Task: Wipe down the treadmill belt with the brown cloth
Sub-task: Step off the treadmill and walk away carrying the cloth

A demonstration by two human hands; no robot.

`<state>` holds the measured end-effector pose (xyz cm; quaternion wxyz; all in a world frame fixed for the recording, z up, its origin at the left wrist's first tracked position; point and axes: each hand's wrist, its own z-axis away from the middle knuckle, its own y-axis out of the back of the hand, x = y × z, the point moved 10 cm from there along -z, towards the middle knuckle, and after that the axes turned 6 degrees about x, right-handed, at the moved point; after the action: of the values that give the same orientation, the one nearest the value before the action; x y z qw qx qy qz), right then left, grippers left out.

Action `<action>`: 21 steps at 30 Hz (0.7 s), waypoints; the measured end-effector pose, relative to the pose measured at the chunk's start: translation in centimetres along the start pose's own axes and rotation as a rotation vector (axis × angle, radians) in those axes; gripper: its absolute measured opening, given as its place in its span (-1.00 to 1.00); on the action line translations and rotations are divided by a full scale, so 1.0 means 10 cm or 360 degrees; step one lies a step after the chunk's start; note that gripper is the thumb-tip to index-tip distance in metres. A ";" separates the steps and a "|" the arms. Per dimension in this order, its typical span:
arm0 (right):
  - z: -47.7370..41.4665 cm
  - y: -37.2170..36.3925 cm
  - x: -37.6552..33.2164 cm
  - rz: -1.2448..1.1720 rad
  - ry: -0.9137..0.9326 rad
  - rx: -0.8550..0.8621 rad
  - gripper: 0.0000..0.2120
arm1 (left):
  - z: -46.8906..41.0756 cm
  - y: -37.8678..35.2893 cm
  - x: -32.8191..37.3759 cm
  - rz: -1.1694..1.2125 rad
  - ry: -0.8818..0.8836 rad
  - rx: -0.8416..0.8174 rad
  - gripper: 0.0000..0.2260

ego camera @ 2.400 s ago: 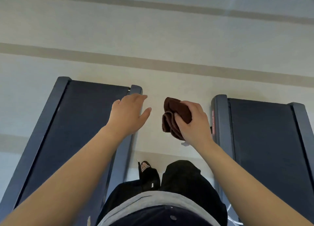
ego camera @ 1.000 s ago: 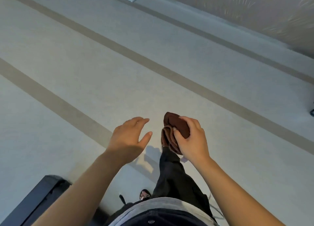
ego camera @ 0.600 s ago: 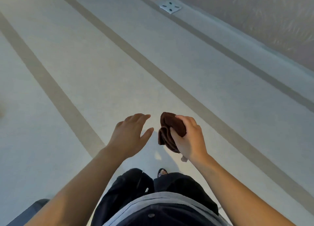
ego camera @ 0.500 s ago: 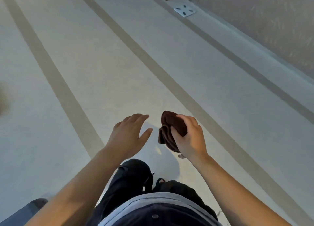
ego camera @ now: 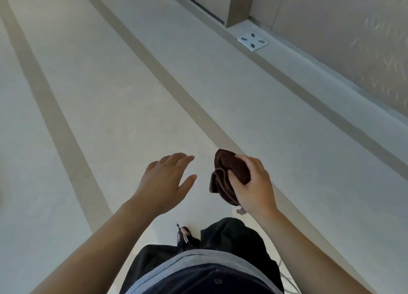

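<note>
My right hand point(ego camera: 254, 185) grips a bunched brown cloth point(ego camera: 225, 174), held in the air at waist height in front of me. To its left my left hand point(ego camera: 165, 181) hovers with fingers spread and nothing in it, a short gap away from the cloth. No treadmill belt shows in the head view; only pale floor lies under my hands.
Pale floor with tan stripes point(ego camera: 172, 77) runs away ahead. A wall point(ego camera: 342, 39) stands at the right with a white square scale point(ego camera: 252, 41) on the floor by its base. My dark trousers and one shoe point(ego camera: 183, 234) show below.
The view has swung off the two treadmills onto open floor and keeps turning toward the wall. Both hands keep their pose, and the cloth stays in my right hand.
</note>
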<state>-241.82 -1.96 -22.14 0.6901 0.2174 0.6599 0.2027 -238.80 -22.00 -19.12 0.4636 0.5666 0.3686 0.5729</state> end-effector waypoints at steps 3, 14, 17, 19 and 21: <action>-0.74 0.06 -0.15 0.0020 0.0031 0.0173 -0.66 | -0.87 0.13 -0.03 0.0033 -0.0098 -0.0040 -0.53; -4.16 -0.48 -0.52 0.0037 0.0092 0.0071 -0.67 | -4.13 0.58 -0.81 0.0020 0.0036 -0.0074 -0.55; -5.04 -0.74 -0.85 0.0052 0.0168 -0.0072 -0.67 | -4.83 0.90 -1.15 0.0030 0.0147 0.0011 -0.55; -5.55 -0.95 -1.05 0.0017 0.0179 -0.0167 -0.66 | -5.19 1.04 -1.42 0.0048 0.0257 0.0048 -0.54; -6.05 -1.17 -1.24 0.0004 0.0230 -0.0209 -0.66 | -5.54 1.10 -1.73 0.0106 0.0390 0.0064 -0.54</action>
<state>-302.96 -16.71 -20.67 0.6533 0.1574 0.6929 0.2613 -296.23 -36.01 -18.85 0.3844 0.5134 0.4150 0.6454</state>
